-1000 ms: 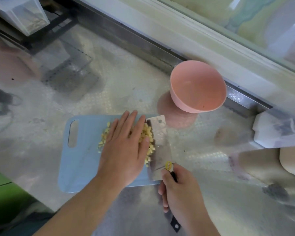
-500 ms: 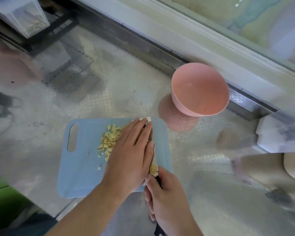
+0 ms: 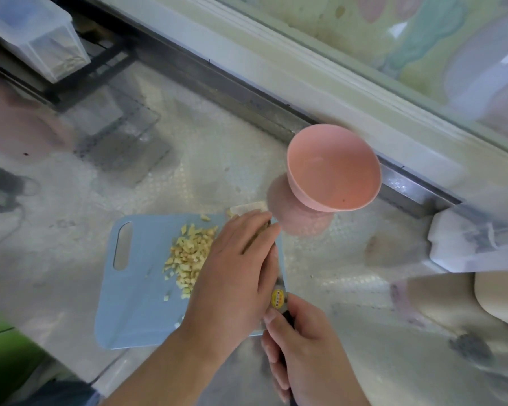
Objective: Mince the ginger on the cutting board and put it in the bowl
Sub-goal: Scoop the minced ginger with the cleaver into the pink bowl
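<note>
Gripping the dark handle of a cleaver [image 3: 277,284], a person's right hand [image 3: 302,350] curls closed round it at the near edge of the counter, while the left hand [image 3: 235,276] lies flat with straight fingers along the blade, which is almost wholly hidden beneath it. Only the blade's heel with a yellow sticker and its far tip past the fingertips show. Both hands work at the right side of a pale blue cutting board [image 3: 135,306], where the ginger [image 3: 188,256] sits in a loose heap of small pale-yellow cubes just left of the flat hand, a few stray bits scattered toward the near side. The pieces look diced rather than fine, so the mincing seems only partly done; a good next stroke likely means keeping the tip down, rocking the blade through the heap and gathering strays back in, with the flat fingers kept clear of the edge. Beyond the board's far right corner stands the pink bowl [image 3: 333,168], holding no ginger and near enough for an easy scrape. A clear plastic container [image 3: 33,33] on a dark rack sits far left, and a white object [image 3: 464,244] lies at right; neither appears to block the path from board to bowl.
</note>
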{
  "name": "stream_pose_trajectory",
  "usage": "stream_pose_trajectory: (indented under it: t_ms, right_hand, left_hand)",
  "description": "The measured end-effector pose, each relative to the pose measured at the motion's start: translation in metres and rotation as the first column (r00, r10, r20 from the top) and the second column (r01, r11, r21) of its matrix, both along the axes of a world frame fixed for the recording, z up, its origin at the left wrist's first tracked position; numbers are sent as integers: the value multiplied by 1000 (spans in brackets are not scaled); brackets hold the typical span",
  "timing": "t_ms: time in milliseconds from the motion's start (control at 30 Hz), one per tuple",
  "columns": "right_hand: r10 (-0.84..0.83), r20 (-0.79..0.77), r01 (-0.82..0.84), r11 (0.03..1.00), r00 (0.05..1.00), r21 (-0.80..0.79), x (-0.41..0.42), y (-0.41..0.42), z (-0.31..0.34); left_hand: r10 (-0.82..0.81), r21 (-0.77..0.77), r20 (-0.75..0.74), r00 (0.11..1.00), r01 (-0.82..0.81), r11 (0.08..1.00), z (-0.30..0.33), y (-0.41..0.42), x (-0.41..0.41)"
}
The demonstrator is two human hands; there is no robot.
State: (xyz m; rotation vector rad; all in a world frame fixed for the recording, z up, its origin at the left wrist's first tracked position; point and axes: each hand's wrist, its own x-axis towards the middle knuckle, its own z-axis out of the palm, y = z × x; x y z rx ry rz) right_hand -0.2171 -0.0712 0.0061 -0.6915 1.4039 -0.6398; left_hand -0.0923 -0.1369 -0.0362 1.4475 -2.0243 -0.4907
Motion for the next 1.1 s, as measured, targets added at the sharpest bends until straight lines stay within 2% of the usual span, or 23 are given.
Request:
stream_pose_trajectory:
  t_ms: [100, 267, 400, 500, 600, 700, 767, 933, 1000, 1100]
  right_hand:
    - [-1, 17, 1, 1000, 1000, -5, -17, -10, 27]
    - [-58, -99, 45, 990, 993, -131, -63, -45, 64]
    - [-137, -141, 114, 981, 981, -160, -92, -87, 86]
    - [-128, -222, 92, 981, 966, -168, -106, -114, 83]
    - [-115, -289, 77, 987, 950, -142, -115, -126, 69]
    - [-127, -329, 92, 989, 936, -119, -123, -128, 62]
    - [-133, -347, 101, 989, 928, -108, -128, -127, 59]
    - [-103, -443, 59, 992, 891, -111, -137, -123, 58]
    - [-69, -510, 11, 993, 857, -114, -139, -124, 56]
    - [-8, -625, -90, 988, 781, -125, -136, -124, 53]
  left_hand:
    - [-36, -33, -32, 999, 35, 999, 25, -15, -19]
    - [-94, -102, -138, 986, 80, 992, 63, -66, -71]
    - [-137, -72, -258, 956, 122, 990, 74, -118, -111]
    - [-128, -9, -299, 945, 131, 991, 59, -146, -121]
    - [-107, -14, -229, 968, 106, 994, 42, -156, -121]
    - [-45, -20, -20, 999, 45, 999, 37, -160, -118]
    - [-50, 32, 57, 997, 48, 998, 38, -162, -116]
    - [-32, 83, 70, 997, 26, 996, 46, -160, -110]
    - [-16, 55, 43, 999, 14, 998, 48, -159, -111]
    - [-83, -23, -118, 989, 81, 996, 51, -161, -115]
